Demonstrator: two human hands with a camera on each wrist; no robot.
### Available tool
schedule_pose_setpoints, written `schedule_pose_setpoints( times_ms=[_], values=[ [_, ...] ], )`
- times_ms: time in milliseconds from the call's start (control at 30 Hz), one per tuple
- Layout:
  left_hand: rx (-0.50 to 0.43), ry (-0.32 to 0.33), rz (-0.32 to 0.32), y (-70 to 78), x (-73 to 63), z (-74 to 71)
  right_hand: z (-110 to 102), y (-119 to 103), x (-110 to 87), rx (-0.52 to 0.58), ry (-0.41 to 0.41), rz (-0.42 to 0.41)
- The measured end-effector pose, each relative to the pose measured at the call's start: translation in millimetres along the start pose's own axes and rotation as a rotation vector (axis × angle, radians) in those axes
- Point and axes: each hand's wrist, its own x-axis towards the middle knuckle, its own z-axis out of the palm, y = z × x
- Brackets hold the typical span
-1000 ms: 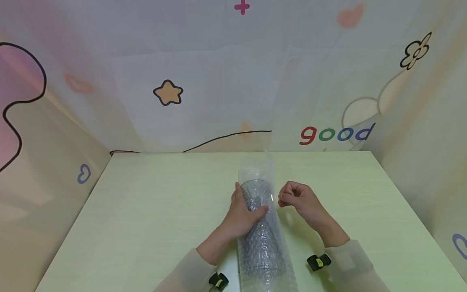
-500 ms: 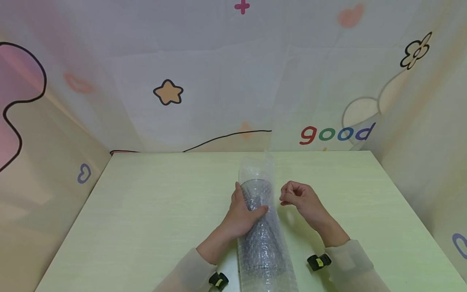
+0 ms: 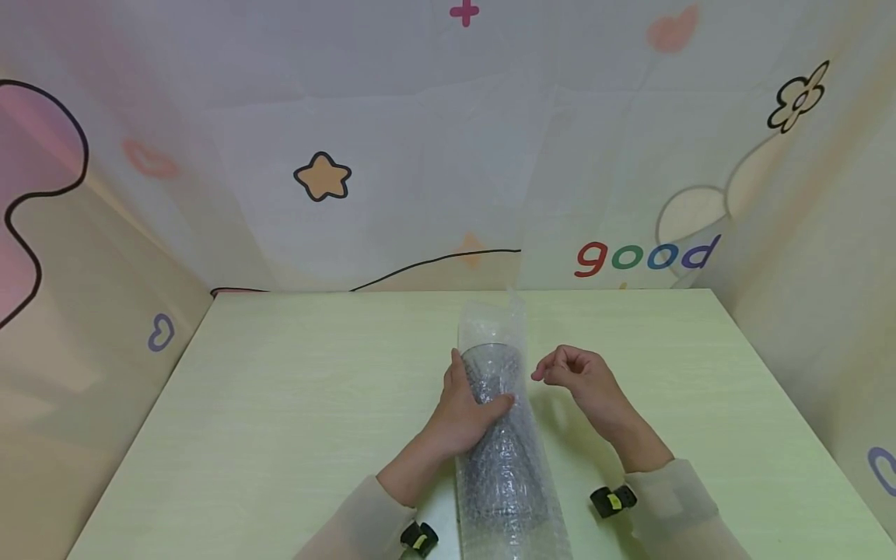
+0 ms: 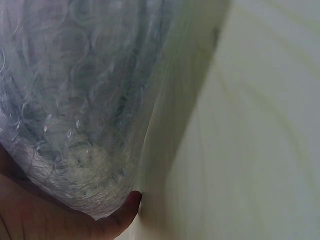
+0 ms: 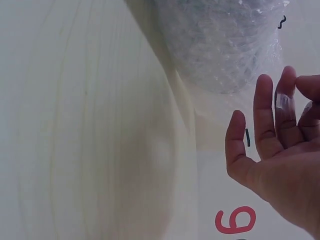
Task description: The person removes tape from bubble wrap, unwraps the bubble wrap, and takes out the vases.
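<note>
A long rounded object in clear bubble wrap (image 3: 507, 474) reaches from the bottom edge of the head view toward the middle of the table. What lies inside is blurred by the wrap. My left hand (image 3: 465, 416) grips it from the left, thumb across the top. In the left wrist view, the thumb (image 4: 122, 217) presses against the wrap. To the right, my right hand (image 3: 584, 389) hovers apart from the bundle, thumb and index finger together. A shiny strip of clear tape (image 5: 285, 102) crosses one finger and seems pinched near the thumb.
A pale wooden-look table (image 3: 315, 404) lies under the bundle. Behind it hangs a printed cloth backdrop (image 3: 420, 155) with a star and the word "good"; its sides flank the table left and right. A loose flap of wrap (image 3: 486, 319) extends past the bundle's far end.
My right hand's fingertips have drifted slightly away from the wrap, and the index finger has straightened a little. My left hand and the bundle have stayed put.
</note>
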Motion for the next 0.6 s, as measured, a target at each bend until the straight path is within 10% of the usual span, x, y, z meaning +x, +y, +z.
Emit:
schedule_pose_setpoints(
  times_ms=[600],
  values=[
    [0.004, -0.001, 0.000, -0.4, 0.4, -0.5, 4.0, -2.4, -0.5, 0.048, 0.034, 0.042]
  ],
)
